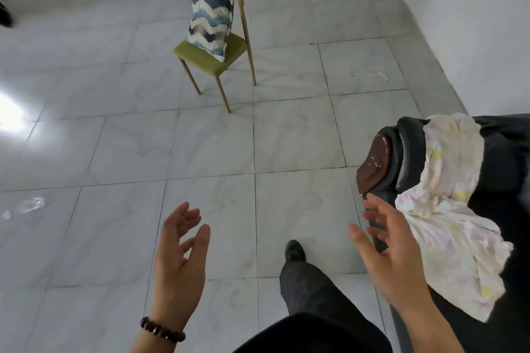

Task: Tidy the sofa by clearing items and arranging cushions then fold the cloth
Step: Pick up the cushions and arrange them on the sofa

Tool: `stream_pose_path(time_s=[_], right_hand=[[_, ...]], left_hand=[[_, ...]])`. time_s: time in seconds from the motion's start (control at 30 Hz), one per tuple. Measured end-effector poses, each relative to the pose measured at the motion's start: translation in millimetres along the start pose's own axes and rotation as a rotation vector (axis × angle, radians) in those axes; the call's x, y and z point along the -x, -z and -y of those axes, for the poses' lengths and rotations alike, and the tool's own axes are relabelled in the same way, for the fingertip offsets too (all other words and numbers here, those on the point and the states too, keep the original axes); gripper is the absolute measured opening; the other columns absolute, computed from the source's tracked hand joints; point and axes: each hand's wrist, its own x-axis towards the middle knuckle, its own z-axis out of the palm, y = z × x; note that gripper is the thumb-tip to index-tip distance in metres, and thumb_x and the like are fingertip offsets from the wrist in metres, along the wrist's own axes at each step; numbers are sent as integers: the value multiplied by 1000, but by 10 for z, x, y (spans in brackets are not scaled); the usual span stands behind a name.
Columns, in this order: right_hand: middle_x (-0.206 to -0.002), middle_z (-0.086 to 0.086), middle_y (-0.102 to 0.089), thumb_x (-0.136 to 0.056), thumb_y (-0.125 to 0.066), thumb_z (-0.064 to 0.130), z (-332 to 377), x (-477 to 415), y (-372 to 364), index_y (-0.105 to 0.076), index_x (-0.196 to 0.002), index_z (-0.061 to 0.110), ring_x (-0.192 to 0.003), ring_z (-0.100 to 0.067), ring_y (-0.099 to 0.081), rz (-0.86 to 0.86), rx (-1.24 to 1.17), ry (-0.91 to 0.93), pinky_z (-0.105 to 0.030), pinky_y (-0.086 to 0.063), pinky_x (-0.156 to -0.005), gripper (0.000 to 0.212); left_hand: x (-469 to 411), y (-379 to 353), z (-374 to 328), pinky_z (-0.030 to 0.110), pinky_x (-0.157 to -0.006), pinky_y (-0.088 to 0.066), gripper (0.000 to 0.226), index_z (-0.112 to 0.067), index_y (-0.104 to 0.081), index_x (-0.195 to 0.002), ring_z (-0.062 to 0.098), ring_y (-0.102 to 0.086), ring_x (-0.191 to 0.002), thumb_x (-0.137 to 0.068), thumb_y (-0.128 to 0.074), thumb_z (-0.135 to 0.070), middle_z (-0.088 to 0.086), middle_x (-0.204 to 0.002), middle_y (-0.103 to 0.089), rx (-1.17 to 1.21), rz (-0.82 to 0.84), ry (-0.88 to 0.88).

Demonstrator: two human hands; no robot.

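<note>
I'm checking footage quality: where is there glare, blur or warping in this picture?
Head view: a bright glare patch on the floor at the left edge; the right hand is slightly smeared by motion, the left hand sharper; the wide lens bends tile lines and tilts the chair.

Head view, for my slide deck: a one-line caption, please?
Empty left hand and right hand open; cushion upright on chair, cloth over sofa arm.

Bare hands; dark beaded bracelet (pixel 162 333) on left wrist; dark grey trousers (pixel 309 289); black shoe (pixel 294 250).
</note>
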Motion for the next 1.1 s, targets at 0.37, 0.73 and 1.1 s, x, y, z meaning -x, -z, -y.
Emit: stream_pose_path(time_s=[0.37,0.73,1.1], right_hand=[[-124,19,-58,-87,-70,21,1256,-3123,-1564,-51,-134,28,-116,-5,-58,242,64,160,-19,-49,-92,52],[-125,17,-58,-82,-70,31,2208,-5806,-3346,-49,-134,31,-115,-3,-58,215,123,165,-14,-48,-91,56],[-125,17,-58,-81,-66,36,2335,-8370,-4357,-48,-136,29,-116,-8,-58,75,31,19,-25,-51,-91,58]], left_hand=[[-2710,214,-279,6,-83,-47,42,-29,-46,-130,-2,-58,-112,-91,-57,-17,-10,-120,-62,7,-297,51],[-6410,266,-405,8,-83,-48,42,-27,-45,-129,5,-58,-114,-91,-58,-13,-7,-120,-60,-19,-232,-32],[-9529,-692,-587,12,-82,-49,39,-27,-47,-126,8,-59,-113,-89,-56,-25,-9,-118,-61,-40,-90,-36]])
